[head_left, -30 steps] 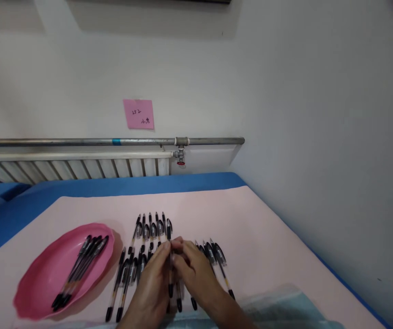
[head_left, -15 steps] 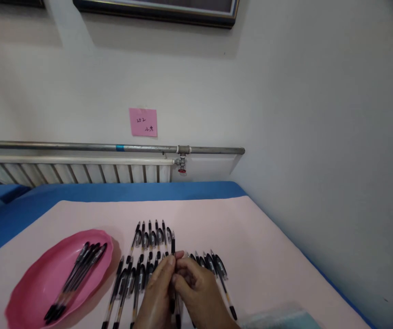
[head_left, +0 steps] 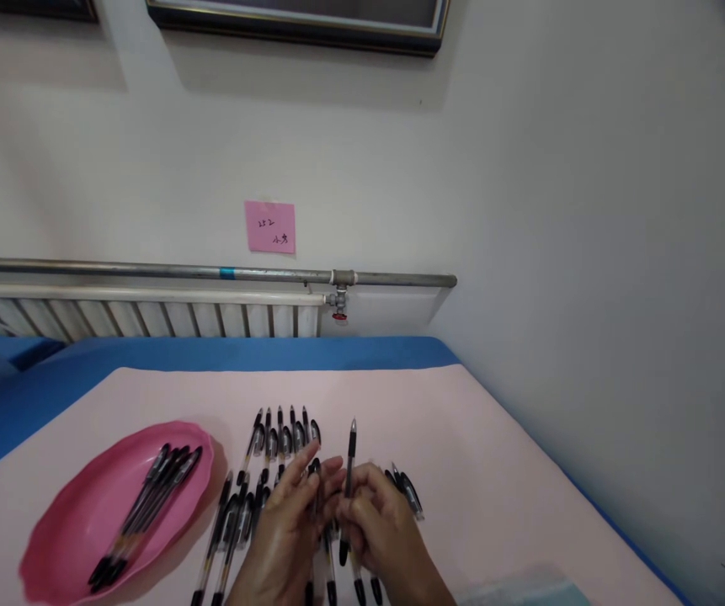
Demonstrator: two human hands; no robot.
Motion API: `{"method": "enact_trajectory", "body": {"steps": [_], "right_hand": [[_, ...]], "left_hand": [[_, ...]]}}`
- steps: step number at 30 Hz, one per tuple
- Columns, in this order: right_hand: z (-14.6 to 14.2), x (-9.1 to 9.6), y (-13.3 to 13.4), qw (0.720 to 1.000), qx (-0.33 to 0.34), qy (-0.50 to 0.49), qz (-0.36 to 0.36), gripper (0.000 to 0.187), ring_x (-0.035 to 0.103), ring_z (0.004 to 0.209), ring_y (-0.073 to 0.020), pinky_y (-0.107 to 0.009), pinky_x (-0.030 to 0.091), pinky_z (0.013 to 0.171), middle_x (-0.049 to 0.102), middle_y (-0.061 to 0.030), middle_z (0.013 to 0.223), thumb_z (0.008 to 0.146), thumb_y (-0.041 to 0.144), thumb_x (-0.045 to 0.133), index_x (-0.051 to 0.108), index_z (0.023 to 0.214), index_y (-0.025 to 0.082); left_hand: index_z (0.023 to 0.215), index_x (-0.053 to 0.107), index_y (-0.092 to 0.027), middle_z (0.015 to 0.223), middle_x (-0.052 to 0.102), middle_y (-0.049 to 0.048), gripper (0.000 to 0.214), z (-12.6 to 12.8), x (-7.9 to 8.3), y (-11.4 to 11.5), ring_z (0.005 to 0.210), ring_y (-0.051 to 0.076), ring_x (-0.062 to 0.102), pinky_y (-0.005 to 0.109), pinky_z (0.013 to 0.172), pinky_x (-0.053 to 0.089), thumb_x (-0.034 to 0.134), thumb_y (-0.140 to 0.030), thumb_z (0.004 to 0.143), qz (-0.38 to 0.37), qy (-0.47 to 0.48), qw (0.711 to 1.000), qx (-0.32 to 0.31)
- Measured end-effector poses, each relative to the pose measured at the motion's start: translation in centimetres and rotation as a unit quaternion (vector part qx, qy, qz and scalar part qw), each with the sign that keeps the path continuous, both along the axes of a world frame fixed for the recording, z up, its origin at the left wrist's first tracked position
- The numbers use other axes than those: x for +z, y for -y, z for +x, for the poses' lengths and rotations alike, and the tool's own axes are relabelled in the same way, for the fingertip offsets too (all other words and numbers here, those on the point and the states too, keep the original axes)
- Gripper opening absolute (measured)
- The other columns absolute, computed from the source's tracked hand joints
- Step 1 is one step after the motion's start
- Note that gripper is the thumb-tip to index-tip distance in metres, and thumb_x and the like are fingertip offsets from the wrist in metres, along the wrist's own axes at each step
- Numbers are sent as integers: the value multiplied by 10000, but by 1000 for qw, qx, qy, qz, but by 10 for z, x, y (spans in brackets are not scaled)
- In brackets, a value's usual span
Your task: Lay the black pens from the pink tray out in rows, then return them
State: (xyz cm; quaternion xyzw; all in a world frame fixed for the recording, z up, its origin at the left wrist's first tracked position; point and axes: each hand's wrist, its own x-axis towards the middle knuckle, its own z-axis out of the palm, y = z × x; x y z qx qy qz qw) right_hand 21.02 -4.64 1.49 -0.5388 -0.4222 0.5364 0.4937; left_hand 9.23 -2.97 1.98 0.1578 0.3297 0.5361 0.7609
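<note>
My right hand (head_left: 378, 513) is closed around an uncapped black gel pen (head_left: 351, 454), its bare tip pointing up and away from me. Beside it, my left hand (head_left: 290, 522) has thumb and fingers curled around a small dark piece that looks like a pen cap (head_left: 316, 471); the fingers partly hide it. The hands are close together, over more pens. A back row of uncapped pens (head_left: 248, 446) lies with loose caps (head_left: 272, 444) between them. Nearer me is a front row of pens (head_left: 214, 539), partly covered by my hands.
A pink oval plate (head_left: 52, 539) at the left holds several capped pens (head_left: 147, 513). Pale pink paper (head_left: 494, 454) covers the blue table (head_left: 274, 353). Clear plastic (head_left: 526, 589) lies at the front right edge. A radiator (head_left: 223, 320) and a wall stand behind.
My hands have drawn slightly apart. The pen that was upright between them has moved right in my right hand. A dark cap-like piece now shows in my left fingers.
</note>
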Motion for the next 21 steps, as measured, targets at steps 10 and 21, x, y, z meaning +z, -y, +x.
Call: {"method": "enact_trajectory", "body": {"steps": [10,21], "right_hand": [[-10,0,2,1000,27,-11,-9,81,322,375,-62,-189,261,404,459,74,493,686,264,509,448,677,212],[-8,6,5,993,51,101,17,185,449,489,-110,-220,356,517,507,33,512,742,315,514,507,597,201]], "left_hand": [[1041,596,-168,1030,677,119,382,5,-1,3,944,222,639,301,770,477,701,-241,681,-8,22,1000,-18],[979,609,-178,1015,681,129,458,9,-8,-1,820,215,651,250,571,457,784,-288,571,8,-12,1000,-20]]}}
